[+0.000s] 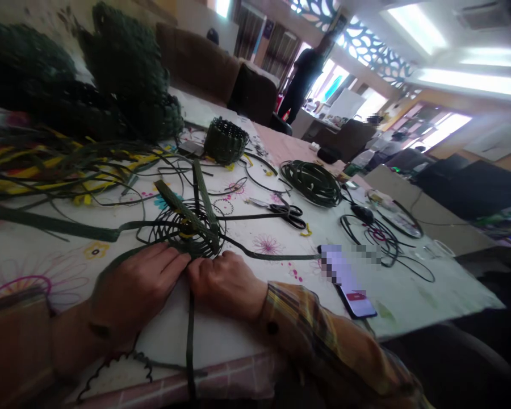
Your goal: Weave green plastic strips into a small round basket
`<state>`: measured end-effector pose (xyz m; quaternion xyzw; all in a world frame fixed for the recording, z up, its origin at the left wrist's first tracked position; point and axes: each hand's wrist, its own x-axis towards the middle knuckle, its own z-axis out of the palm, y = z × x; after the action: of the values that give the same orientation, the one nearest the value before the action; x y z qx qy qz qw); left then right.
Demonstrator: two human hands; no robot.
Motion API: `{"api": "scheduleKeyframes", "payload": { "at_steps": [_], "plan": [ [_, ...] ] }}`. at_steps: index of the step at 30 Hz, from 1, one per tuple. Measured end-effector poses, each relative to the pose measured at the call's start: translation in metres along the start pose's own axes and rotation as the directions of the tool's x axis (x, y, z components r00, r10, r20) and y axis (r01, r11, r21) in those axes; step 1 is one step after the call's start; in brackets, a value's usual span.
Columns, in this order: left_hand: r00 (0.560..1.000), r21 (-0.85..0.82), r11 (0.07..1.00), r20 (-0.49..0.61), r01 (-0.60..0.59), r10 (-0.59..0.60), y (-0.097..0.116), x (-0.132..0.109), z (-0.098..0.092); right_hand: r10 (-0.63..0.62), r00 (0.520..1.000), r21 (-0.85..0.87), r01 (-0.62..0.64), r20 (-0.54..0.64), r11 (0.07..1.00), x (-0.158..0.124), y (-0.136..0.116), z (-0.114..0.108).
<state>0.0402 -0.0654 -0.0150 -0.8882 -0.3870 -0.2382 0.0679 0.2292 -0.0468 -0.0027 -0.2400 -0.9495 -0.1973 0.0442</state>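
A round, flat woven base of dark green strips [187, 230] lies on the flowered tablecloth [34, 255] in front of me, with broad green spokes sticking out of it. My left hand [134, 289] rests at its near edge, fingers pressed together on the weave. My right hand [225, 281], in a plaid sleeve, is closed on the near rim beside it. One green strip [190, 341] runs from under my hands toward the table's front edge.
Black-handled scissors [281, 210] lie right of the weave, a phone [349, 281] nearer the right edge. A small green woven basket [225, 139], a coil of green strip [313, 182], loose strips and dark woven piles [123, 74] fill the back. A person [304, 76] stands far off.
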Motion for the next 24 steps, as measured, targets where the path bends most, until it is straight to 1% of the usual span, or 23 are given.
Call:
{"api": "scheduleKeyframes", "payload": {
  "at_steps": [3, 5, 6, 7, 8, 10, 11, 12, 13, 15, 17, 18, 20, 24],
  "plan": [
    [0.997, 0.088, 0.993, 0.001, -0.074, 0.075, -0.002, 0.001, 0.002, 0.014, 0.999, 0.040, -0.016, 0.039, 0.999, -0.002, 0.001, 0.002],
    [0.997, 0.090, 0.993, -0.009, -0.075, 0.076, -0.005, 0.001, 0.005, 0.065, 0.996, 0.068, -0.069, 0.055, 0.995, -0.005, 0.001, 0.003],
    [0.997, 0.086, 0.994, -0.014, -0.070, 0.072, -0.006, 0.001, 0.006, 0.098, 0.995, 0.071, -0.100, 0.028, 0.992, -0.006, 0.001, 0.003],
    [0.998, 0.085, 0.994, -0.020, -0.065, 0.067, -0.007, 0.001, 0.007, 0.131, 0.991, 0.065, -0.129, -0.032, 0.989, -0.007, 0.001, 0.003],
    [0.998, 0.084, 0.995, -0.020, -0.060, 0.062, -0.008, 0.001, 0.007, 0.155, 0.981, 0.053, -0.150, -0.114, 0.987, -0.008, 0.000, 0.002],
    [0.998, 0.073, 0.995, -0.012, -0.062, 0.063, -0.009, 0.002, 0.008, 0.142, 0.950, 0.035, -0.138, -0.278, 0.990, -0.008, -0.003, 0.000],
    [0.998, 0.068, 0.995, -0.011, -0.067, 0.068, -0.008, 0.003, 0.007, 0.133, 0.938, 0.033, -0.129, -0.319, 0.991, -0.008, -0.005, -0.001],
    [0.997, 0.068, 0.995, -0.017, -0.074, 0.075, -0.008, 0.004, 0.007, 0.132, 0.939, 0.041, -0.125, -0.318, 0.991, -0.007, -0.006, -0.001],
    [0.996, 0.075, 0.994, -0.028, -0.078, 0.080, -0.007, 0.005, 0.006, 0.136, 0.951, 0.056, -0.125, -0.276, 0.991, -0.006, -0.007, -0.001],
    [0.996, 0.106, 0.992, -0.042, -0.069, 0.073, -0.006, 0.006, 0.004, 0.149, 0.981, 0.092, -0.138, -0.120, 0.986, -0.003, -0.007, -0.001],
    [0.997, 0.126, 0.991, -0.043, -0.053, 0.059, -0.006, 0.006, 0.003, 0.137, 0.990, 0.132, -0.140, 0.033, 0.981, -0.001, -0.005, -0.001],
    [0.997, 0.129, 0.990, -0.044, -0.050, 0.056, -0.006, 0.006, 0.002, 0.127, 0.989, 0.154, -0.138, 0.078, 0.978, 0.000, -0.003, 0.000],
    [0.996, 0.122, 0.991, -0.061, -0.054, 0.062, -0.007, 0.005, 0.003, 0.128, 0.985, 0.196, -0.149, 0.118, 0.969, 0.001, 0.001, 0.001],
    [0.996, 0.074, 0.997, -0.086, -0.033, 0.040, -0.011, 0.002, 0.008, 0.144, 0.984, 0.265, -0.167, 0.103, 0.950, 0.001, 0.006, 0.004]
  ]
}}
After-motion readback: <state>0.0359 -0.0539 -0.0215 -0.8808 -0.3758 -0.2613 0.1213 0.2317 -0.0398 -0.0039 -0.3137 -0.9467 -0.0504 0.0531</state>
